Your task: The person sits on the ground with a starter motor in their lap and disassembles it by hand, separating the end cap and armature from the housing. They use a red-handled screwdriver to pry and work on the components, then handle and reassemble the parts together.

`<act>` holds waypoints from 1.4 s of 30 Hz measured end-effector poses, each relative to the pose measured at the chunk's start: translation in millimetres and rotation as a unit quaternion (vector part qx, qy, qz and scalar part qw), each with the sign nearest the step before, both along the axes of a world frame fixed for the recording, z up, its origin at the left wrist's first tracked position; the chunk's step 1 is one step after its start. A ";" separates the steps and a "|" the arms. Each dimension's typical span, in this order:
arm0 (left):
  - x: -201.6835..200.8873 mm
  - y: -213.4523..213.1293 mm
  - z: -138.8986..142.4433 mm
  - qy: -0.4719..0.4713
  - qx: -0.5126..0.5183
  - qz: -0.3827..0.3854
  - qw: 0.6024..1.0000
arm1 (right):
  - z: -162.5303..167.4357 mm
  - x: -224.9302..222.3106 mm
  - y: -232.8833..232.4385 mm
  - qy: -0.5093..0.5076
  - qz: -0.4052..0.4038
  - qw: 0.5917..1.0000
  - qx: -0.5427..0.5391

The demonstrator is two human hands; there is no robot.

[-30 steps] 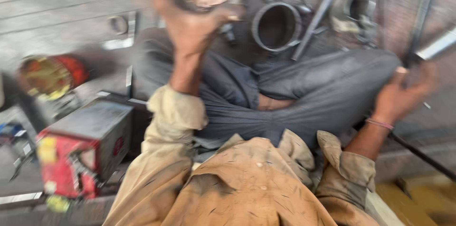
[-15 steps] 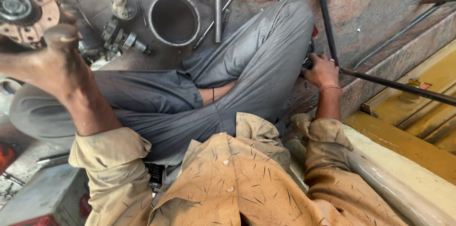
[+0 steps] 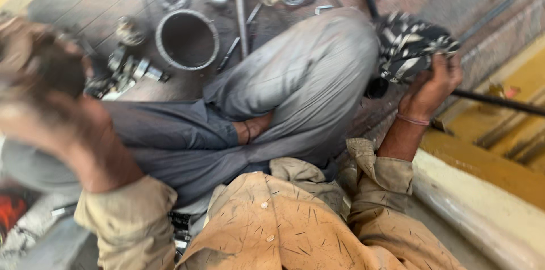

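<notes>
Your right hand (image 3: 428,85) grasps a crumpled black-and-white patterned cloth (image 3: 410,45) just beside your raised knee. Your left hand (image 3: 48,85) is blurred; its grip cannot be told. A metal ring (image 3: 187,39) lies on the floor.

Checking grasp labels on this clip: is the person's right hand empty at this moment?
No. The right hand grips a crumpled black-and-white patterned cloth, raised beside the bent knee.

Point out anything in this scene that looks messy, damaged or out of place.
Metal parts lie strewn on the floor around the steel ring, in no order. The right hand grips a crumpled patterned rag. The left hand is too blurred to judge.
</notes>
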State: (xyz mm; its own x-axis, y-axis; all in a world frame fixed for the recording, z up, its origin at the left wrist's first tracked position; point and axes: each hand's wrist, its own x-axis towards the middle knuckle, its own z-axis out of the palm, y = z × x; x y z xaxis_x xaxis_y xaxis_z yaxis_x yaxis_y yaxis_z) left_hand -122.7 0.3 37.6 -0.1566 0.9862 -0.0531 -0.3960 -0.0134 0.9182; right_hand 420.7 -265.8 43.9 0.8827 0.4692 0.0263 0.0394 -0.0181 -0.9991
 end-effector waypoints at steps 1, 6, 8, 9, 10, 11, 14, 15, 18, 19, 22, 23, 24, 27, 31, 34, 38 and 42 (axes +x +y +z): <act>-2.1 -2.4 2.0 -0.024 -0.021 -0.015 0.999 | 11.0 -4.0 -1.7 0.045 0.010 0.993 0.105; -23.5 -21.3 6.9 -0.159 -0.093 0.096 0.978 | 49.4 -24.3 -0.3 0.100 -0.037 0.956 0.274; -30.4 -35.7 7.5 -0.183 -0.095 0.164 0.965 | 61.8 -33.5 -8.4 0.093 -0.056 0.947 0.301; -37.4 -34.2 9.3 -0.189 -0.096 0.159 0.964 | 67.5 -34.2 -13.5 0.091 -0.060 0.945 0.307; -42.5 -38.8 10.8 -0.190 -0.092 0.158 0.965 | 72.2 -34.8 -20.5 0.086 -0.067 0.943 0.314; -47.6 -41.6 13.0 -0.180 -0.088 0.145 0.969 | 76.1 -32.8 -27.6 0.082 -0.070 0.942 0.319; -60.9 -54.0 20.2 -0.156 -0.063 0.119 0.979 | 75.3 -17.9 -41.3 0.071 -0.079 0.939 0.328; -65.8 -58.0 22.7 -0.149 -0.053 0.113 0.981 | 70.7 -12.5 -42.2 0.067 -0.081 0.940 0.324; -81.4 -77.3 38.8 -0.124 -0.021 0.101 0.987 | 55.9 -5.4 -44.4 0.060 -0.093 0.944 0.310; -86.9 -85.8 46.1 -0.110 -0.012 0.094 0.989 | 52.1 -3.9 -45.2 0.064 -0.095 0.949 0.295; -105.0 -118.6 73.0 -0.053 0.013 0.076 0.996 | 42.3 1.0 -51.6 0.076 -0.100 0.964 0.235; -109.4 -129.8 82.1 -0.034 0.019 0.072 0.997 | 30.6 1.6 -49.7 0.082 -0.097 0.969 0.210; -113.5 -139.6 90.6 -0.011 0.027 0.063 0.998 | 17.9 5.3 -45.9 0.084 -0.092 0.975 0.187; -119.9 -165.9 114.9 0.051 0.036 0.041 0.997 | -26.7 15.4 -27.7 0.074 -0.056 0.991 0.092; -118.9 -197.7 147.1 0.154 0.014 -0.003 0.988 | -63.6 32.9 45.4 -0.059 0.109 0.960 -0.251; -113.1 -207.1 167.1 0.211 0.011 -0.032 0.977 | -30.1 21.4 106.9 -0.203 0.273 0.837 -0.429; -75.9 -194.2 177.9 0.218 0.060 0.014 0.974 | 52.5 -24.4 176.3 -0.280 0.397 0.842 -0.234; 10.7 -177.7 167.8 0.151 0.032 0.199 0.968 | 70.7 -134.1 201.7 -0.342 0.606 0.707 -0.130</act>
State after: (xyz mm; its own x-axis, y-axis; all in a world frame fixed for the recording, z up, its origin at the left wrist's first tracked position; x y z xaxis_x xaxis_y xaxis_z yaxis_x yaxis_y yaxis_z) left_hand -112.0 -177.4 205.4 -0.5237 0.8443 0.1138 -0.0616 -0.1708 0.9834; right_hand 286.7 -64.1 114.6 -0.3489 0.9368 0.0265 0.6544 0.2637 -0.7087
